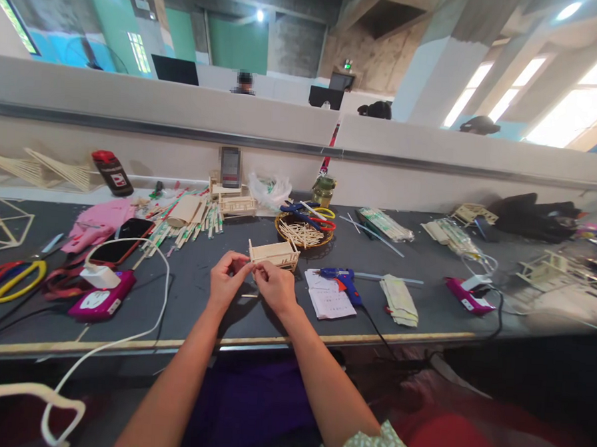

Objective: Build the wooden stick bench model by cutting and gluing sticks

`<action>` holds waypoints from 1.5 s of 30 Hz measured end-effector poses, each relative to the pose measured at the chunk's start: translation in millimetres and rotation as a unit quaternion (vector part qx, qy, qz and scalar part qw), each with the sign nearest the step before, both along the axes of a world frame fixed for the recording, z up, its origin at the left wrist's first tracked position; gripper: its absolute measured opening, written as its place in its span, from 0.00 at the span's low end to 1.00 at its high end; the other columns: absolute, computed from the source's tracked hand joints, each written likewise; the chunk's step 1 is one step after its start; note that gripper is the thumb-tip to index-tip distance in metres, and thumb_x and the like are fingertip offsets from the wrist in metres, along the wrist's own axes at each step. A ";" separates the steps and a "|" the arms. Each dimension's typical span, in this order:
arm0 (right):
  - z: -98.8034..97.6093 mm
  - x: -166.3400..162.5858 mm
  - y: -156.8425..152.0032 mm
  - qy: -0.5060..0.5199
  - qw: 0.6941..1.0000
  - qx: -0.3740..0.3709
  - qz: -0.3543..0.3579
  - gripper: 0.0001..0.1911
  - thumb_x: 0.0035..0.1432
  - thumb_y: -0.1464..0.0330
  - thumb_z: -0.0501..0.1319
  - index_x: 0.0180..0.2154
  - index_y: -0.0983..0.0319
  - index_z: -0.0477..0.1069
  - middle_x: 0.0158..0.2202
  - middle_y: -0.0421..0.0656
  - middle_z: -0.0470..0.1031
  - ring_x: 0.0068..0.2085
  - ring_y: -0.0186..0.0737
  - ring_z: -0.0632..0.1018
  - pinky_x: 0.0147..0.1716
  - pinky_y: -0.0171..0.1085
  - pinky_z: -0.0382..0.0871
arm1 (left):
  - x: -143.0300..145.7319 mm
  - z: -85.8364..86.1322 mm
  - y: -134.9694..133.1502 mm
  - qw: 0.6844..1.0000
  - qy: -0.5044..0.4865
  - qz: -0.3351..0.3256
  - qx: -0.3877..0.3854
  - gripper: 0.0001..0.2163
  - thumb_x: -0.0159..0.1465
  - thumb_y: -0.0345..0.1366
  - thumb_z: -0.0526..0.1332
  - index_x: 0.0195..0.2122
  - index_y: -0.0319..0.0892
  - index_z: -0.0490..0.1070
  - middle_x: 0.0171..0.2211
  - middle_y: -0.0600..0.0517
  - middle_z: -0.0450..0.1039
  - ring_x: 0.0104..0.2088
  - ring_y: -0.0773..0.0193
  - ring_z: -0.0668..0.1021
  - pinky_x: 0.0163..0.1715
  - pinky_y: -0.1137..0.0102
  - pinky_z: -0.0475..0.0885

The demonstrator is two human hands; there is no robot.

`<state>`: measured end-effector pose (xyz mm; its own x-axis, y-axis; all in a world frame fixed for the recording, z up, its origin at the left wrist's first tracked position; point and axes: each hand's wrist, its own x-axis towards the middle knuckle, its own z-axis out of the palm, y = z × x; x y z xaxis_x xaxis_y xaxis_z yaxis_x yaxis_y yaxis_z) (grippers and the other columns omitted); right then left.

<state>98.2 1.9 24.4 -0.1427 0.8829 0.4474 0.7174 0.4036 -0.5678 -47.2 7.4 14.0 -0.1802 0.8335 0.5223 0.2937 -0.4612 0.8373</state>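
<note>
My left hand (227, 280) and my right hand (274, 285) meet fingertip to fingertip over the dark table, both closed in a pinch. Whatever sits between the fingers is too small to make out. Just beyond them stands a small model built of wooden sticks (275, 252), with posts and a railing; I cannot tell whether the fingers touch it. A short loose stick (249, 295) lies on the table below the hands. Behind the model, a woven basket (329, 242) holds many short sticks and scissors (324, 213) with yellow and red handles.
To the right, a blue glue gun (343, 279) rests on a paper notepad (327, 302), beside a folded cloth (398, 300). Bundled sticks (193, 218), a phone (130, 238) and a purple power strip (102, 296) with a white cable lie leftward. A low partition (183, 137) runs behind.
</note>
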 end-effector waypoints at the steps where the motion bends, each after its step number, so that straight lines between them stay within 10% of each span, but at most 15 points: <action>1: -0.5 -0.6 -0.8 -0.021 1.000 0.010 -0.006 0.08 0.62 0.66 0.59 0.39 0.56 0.77 0.27 0.37 0.79 0.28 0.33 0.78 0.27 0.29 0.59 | -0.1 0.0 -0.7 1.000 -0.006 0.005 -0.004 0.10 0.56 0.42 0.68 0.33 0.42 0.73 0.25 0.57 0.67 0.24 0.69 0.67 0.25 0.74 0.63; 13: -18.0 -0.2 -5.2 -0.038 0.996 0.086 -0.003 0.09 0.64 0.68 0.56 0.41 0.58 0.75 0.30 0.40 0.80 0.31 0.33 0.79 0.30 0.29 0.60 | 0.0 1.4 -4.7 0.998 0.044 -0.051 0.002 0.09 0.59 0.43 0.66 0.29 0.42 0.78 0.28 0.52 0.75 0.27 0.66 0.73 0.28 0.72 0.67; 23: -26.4 -4.0 -5.2 0.125 0.992 -0.012 -0.024 0.09 0.62 0.64 0.58 0.35 0.58 0.76 0.21 0.35 0.74 0.24 0.31 0.74 0.28 0.27 0.63 | 0.2 -3.1 -3.4 0.999 0.001 0.000 -0.043 0.09 0.59 0.42 0.65 0.34 0.43 0.78 0.27 0.54 0.76 0.24 0.66 0.74 0.26 0.73 0.69; 32: -26.3 -6.6 3.3 0.378 0.910 -0.163 0.061 0.15 0.57 0.59 0.58 0.37 0.62 0.76 0.16 0.34 0.67 0.15 0.29 0.66 0.16 0.27 0.59 | 7.1 0.2 -5.9 0.994 0.091 0.041 0.052 0.05 0.60 0.38 0.64 0.31 0.42 0.74 0.29 0.54 0.74 0.27 0.68 0.74 0.30 0.73 0.70; 45: -24.6 -2.6 7.1 0.474 0.842 -0.221 0.134 0.19 0.53 0.53 0.61 0.35 0.63 0.72 0.15 0.33 0.68 0.14 0.26 0.63 0.13 0.26 0.57 | 14.3 1.5 -9.1 0.982 0.146 0.014 0.118 0.02 0.61 0.33 0.63 0.32 0.41 0.73 0.29 0.53 0.71 0.26 0.69 0.71 0.27 0.72 0.68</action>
<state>95.7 9.0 -0.3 -0.1267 0.9860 0.1080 -0.2262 0.0773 -0.9710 -32.9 -1.7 15.6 -0.0148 0.6793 0.7337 0.5210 -0.6211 0.5855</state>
